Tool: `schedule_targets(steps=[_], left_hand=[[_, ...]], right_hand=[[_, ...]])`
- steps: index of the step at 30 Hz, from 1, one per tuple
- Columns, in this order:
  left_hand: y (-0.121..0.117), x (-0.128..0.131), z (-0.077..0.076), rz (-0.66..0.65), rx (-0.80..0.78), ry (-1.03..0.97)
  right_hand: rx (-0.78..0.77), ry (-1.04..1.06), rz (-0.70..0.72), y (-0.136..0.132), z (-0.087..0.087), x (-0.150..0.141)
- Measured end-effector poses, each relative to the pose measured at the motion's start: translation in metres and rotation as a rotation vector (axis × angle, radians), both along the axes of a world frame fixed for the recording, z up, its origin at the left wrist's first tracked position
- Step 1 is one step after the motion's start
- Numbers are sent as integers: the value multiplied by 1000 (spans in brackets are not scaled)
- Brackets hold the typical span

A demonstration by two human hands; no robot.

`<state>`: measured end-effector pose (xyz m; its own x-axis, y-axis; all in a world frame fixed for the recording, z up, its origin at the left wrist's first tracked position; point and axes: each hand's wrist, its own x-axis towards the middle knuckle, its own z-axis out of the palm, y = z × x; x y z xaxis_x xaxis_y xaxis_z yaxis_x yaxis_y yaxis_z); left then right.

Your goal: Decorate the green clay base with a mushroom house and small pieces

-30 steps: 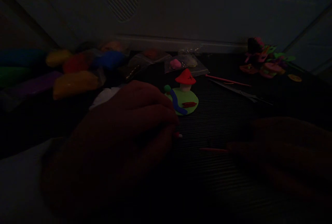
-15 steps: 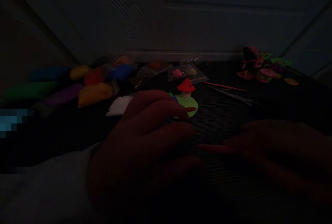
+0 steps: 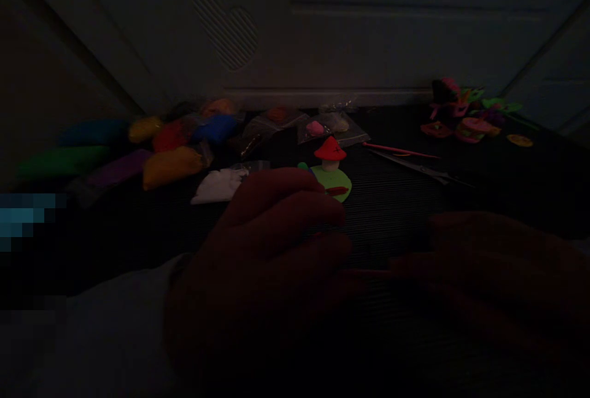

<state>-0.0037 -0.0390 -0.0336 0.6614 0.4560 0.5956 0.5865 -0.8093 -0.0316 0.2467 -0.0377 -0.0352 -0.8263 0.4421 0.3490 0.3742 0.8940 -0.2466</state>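
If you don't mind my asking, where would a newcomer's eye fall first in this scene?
Probably on the red-capped mushroom, upright on a light green disc just beyond the left hand. Next, perhaps, the orange pack among other colourful packs at the left. In the dim foreground, the right hand holds a thin pink tool pointing toward the left one.

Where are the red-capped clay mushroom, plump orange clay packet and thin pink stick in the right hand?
Red-capped clay mushroom (image 3: 330, 152): head view, on the cap.
Plump orange clay packet (image 3: 170, 167): head view, on its middle.
Thin pink stick (image 3: 371, 274): head view, on its exposed shaft.
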Motion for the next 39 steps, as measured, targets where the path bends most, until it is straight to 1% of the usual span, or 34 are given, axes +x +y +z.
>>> schedule_targets(steps=[2, 5, 9, 15, 23, 29, 35, 39], left_hand=[[1, 0, 0, -4, 3, 7], [1, 1, -1, 4, 9, 4], [1, 0, 0, -15, -6, -3], [4, -1, 1, -67, -100, -19], [5, -2, 1, -65, -125, -23], [5, -1, 2, -82, -128, -27], [5, 0, 3, -65, -129, -23], [5, 0, 2, -68, -124, -30]], right_hand=[[-14, -12, 19, 2, -1, 0], [46, -37, 72, 2, -2, -2], [104, -25, -65, -5, -2, -5], [213, -32, -80, -10, -2, -6], [242, -37, -130, -11, -5, -7], [263, -54, -108, -10, -4, -7], [260, -26, -168, -11, -5, -8], [250, -50, -124, -9, -4, -9]])
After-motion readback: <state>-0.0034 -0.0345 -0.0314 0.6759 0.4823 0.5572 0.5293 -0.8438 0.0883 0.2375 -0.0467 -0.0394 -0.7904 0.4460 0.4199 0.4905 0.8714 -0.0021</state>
